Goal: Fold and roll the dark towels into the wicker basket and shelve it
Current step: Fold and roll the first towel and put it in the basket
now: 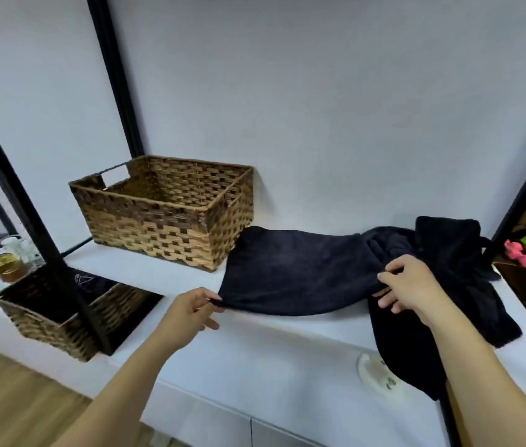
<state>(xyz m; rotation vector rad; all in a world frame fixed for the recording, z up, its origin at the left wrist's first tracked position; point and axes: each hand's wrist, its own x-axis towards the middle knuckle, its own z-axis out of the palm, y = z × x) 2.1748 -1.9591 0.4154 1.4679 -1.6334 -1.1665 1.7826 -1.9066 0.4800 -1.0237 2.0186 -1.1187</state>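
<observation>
One dark towel (300,272) is stretched flat on the surface (255,356), its corners pinched by the left hand (190,312) and right hand (410,285), likely for folding; the basket (164,211) waits empty alongside.

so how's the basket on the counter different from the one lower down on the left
The wicker basket on the white counter looks empty and stands in full view. The lower basket holds something dark and is partly hidden behind a black post. The lower one also looks darker. Both are rectangular, woven in the same brown checker pattern.
</observation>
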